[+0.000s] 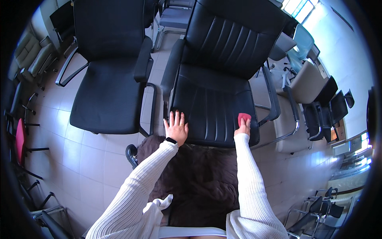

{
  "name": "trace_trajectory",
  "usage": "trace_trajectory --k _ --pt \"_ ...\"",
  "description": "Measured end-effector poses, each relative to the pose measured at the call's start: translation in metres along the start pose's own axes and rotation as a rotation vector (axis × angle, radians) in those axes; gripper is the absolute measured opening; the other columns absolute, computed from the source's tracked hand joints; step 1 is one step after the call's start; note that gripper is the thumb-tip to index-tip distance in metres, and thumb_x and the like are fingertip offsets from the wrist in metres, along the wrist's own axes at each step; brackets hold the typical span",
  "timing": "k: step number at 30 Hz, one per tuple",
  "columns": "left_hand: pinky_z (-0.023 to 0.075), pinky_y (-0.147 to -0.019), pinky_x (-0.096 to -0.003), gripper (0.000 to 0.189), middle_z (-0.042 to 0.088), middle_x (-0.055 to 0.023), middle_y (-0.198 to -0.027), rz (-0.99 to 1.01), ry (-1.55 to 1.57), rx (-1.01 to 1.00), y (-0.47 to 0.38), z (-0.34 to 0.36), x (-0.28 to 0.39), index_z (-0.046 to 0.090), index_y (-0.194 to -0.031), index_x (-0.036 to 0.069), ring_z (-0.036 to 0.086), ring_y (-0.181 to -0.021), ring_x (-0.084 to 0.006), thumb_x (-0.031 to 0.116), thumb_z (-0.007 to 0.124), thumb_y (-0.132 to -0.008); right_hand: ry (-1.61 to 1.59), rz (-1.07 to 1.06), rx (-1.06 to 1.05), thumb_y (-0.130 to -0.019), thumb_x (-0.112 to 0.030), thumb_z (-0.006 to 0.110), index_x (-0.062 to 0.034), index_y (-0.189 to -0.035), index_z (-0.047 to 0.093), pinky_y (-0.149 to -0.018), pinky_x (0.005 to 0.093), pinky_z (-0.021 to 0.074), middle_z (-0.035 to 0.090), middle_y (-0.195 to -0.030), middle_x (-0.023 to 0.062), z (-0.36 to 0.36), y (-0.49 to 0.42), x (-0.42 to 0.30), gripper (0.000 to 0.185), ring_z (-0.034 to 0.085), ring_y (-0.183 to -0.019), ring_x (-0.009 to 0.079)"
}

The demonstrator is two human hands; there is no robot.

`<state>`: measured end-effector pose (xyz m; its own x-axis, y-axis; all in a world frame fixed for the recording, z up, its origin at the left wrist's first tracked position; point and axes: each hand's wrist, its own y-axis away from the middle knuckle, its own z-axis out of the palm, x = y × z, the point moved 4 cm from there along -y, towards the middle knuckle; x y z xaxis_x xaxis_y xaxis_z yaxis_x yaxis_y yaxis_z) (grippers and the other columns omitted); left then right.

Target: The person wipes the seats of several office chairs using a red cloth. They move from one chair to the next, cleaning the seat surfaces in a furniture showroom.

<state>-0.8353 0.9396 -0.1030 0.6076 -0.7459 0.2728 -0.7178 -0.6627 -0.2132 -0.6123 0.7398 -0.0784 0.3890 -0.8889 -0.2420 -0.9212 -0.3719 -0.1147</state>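
Straight before me stands a black leather-look armchair (215, 98) with stitched vertical channels on its seat and back. My left hand (176, 128) lies flat with fingers spread on the left front part of the seat; its wrist wears a dark smartwatch (171, 140). Near the seat's right front edge, my right hand (244, 128) presses a folded red cloth or pad (244, 116) against the black surface. The fingers of that hand hold the red piece from above. A dark brown furry cover (197, 170) lies between my arms, just below the seat's front edge.
A second black armchair (109, 95) stands close on the left. Beige chairs (307, 80) and a pale blue chair (303, 40) crowd the right side. A red-seated chair (20, 142) is at far left. Stacked metal-framed chairs (316, 209) stand at lower right on the tiled floor (89, 158).
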Motion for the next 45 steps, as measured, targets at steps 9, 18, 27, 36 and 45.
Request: trace_trajectory --k 9,18,27,36,45 --pt "0.0215 -0.103 -0.0577 0.056 0.029 -0.0142 -0.143 0.044 0.064 0.009 0.000 0.003 -0.003 0.035 -0.135 0.006 0.023 -0.133 -0.0344 0.035 0.046 -0.088 -0.259 -0.477 0.099 -0.072 0.007 0.054 -0.0073 -0.122 0.052 -0.099 0.0400 0.0389 0.036 -0.137 0.0202 0.037 0.109 -0.148 0.052 0.042 -0.122 0.0379" --pt "0.0295 -0.102 -0.0511 0.047 0.044 -0.0138 -0.131 0.317 0.538 -0.047 -0.001 -0.041 -0.085 0.045 -0.124 0.005 0.041 -0.122 -0.0318 0.014 0.058 -0.079 -0.460 -0.239 0.054 -0.068 0.015 0.051 -0.0139 -0.128 0.049 -0.096 0.0349 0.0425 0.035 -0.141 0.0134 0.026 0.154 -0.164 0.067 0.044 -0.121 0.0327" --pt "0.0308 -0.103 -0.0424 0.053 0.036 -0.0189 -0.135 -0.028 0.272 0.160 -0.014 -0.076 -0.346 0.042 -0.124 0.001 0.034 -0.126 -0.0363 0.004 0.058 -0.074 -0.641 -0.358 0.154 -0.067 0.017 0.049 -0.0165 -0.128 0.050 -0.095 0.0344 0.0438 0.036 -0.141 0.0101 0.045 0.219 -0.301 0.070 0.044 -0.122 0.0319" --pt "0.0024 -0.108 -0.0560 0.102 0.000 -0.0150 -0.150 -0.379 -0.249 -0.370 -0.001 -0.113 -0.504 0.010 -0.145 0.015 -0.004 -0.138 -0.0354 0.078 0.042 -0.072 -0.463 -0.363 0.054 -0.068 0.010 0.056 -0.0139 -0.130 0.045 -0.100 0.0347 0.0388 0.029 -0.144 0.0128 0.106 0.220 -0.401 0.067 0.040 -0.125 0.0315" --pt "0.0000 -0.104 -0.0619 0.106 -0.003 -0.0160 -0.150 -0.306 -0.270 -0.440 0.004 -0.112 -0.500 0.007 -0.145 0.012 -0.008 -0.138 -0.0342 0.082 0.034 -0.070 -0.015 -0.186 0.001 -0.072 0.005 0.059 -0.0133 -0.130 0.045 -0.106 0.0399 0.0308 0.026 -0.145 0.0119 0.154 0.222 -0.426 0.062 0.031 -0.130 0.0336"
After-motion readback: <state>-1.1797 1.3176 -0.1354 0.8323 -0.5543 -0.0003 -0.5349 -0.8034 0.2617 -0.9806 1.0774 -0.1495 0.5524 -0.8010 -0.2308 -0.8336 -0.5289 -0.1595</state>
